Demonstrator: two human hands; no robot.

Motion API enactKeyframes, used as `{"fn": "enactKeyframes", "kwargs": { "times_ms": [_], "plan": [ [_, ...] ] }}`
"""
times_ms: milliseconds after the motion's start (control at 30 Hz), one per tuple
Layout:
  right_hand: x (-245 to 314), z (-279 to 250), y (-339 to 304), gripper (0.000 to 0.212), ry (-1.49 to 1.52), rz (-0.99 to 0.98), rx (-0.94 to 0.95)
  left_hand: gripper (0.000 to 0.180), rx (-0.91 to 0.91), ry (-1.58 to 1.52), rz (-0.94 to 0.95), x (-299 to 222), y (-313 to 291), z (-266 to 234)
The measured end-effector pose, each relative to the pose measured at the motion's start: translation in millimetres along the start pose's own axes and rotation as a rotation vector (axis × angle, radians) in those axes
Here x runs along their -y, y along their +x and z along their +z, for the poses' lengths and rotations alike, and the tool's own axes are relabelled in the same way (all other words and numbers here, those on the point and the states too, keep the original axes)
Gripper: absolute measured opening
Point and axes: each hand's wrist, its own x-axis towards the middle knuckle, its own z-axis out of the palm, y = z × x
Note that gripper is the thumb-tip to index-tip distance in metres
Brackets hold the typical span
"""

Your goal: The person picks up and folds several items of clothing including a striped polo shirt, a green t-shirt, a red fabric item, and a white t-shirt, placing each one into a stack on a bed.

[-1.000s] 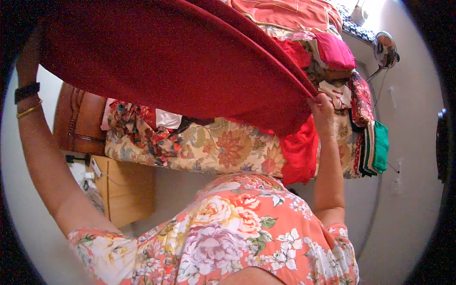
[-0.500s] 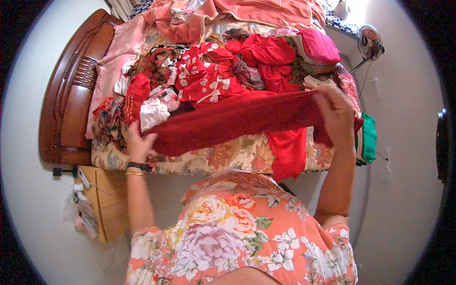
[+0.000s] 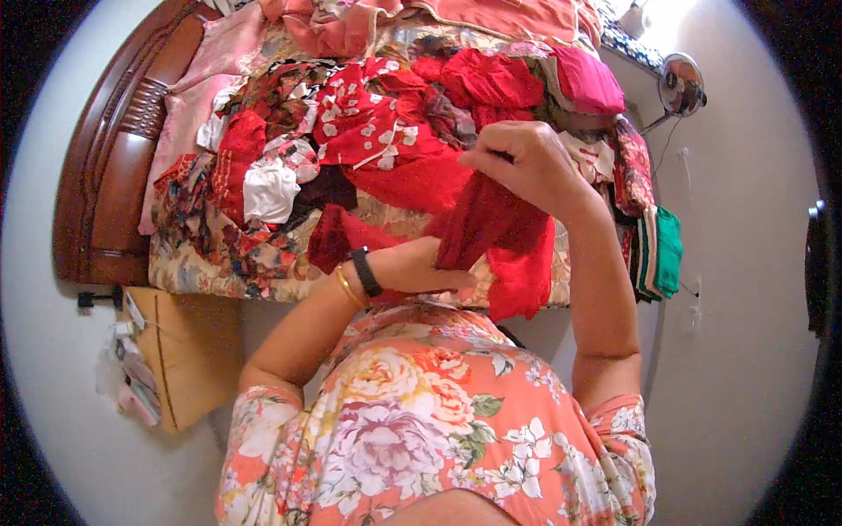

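Note:
A dark red cloth [image 3: 491, 219] hangs bunched between my two hands, above the bed's near edge. My right hand [image 3: 531, 162] is higher, its fingers closed on the cloth's upper end. Lower and to the left, my left hand [image 3: 425, 267] has the cloth between thumb and fingers; part of its grip is hidden by the folds. One loose end of the cloth trails left past my left wrist. Beneath, a bright red cloth [image 3: 524, 280] drapes over the mattress edge. Beyond lies a red garment with white spots [image 3: 368, 118], and to the left a white cloth [image 3: 270, 195].
Heaped clothes cover much of the bed with its floral sheet [image 3: 307, 285]. At its left stand a carved wooden headboard [image 3: 110, 149] and a tan box-like cabinet [image 3: 197, 351]. Folded green cloth [image 3: 667, 250] hangs at the right corner, near a small fan [image 3: 681, 85].
My hands have come together from wide apart, left hand moving right and right hand moving left. The dark red cloth went from stretched out to gathered. The view shifted slightly.

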Motion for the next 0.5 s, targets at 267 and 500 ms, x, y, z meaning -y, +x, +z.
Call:
{"fn": "enactKeyframes", "kwargs": {
  "times_ms": [267,500],
  "plan": [
    [-62,21,-43,0.032,-0.292,0.247,-0.508,0.053,-0.141,-1.317,0.478,30,-44,6],
    [-36,95,-117,0.039,0.497,0.721,0.318,0.067,-0.195,-1.575,0.725,31,-46,-5]
  ]
}}
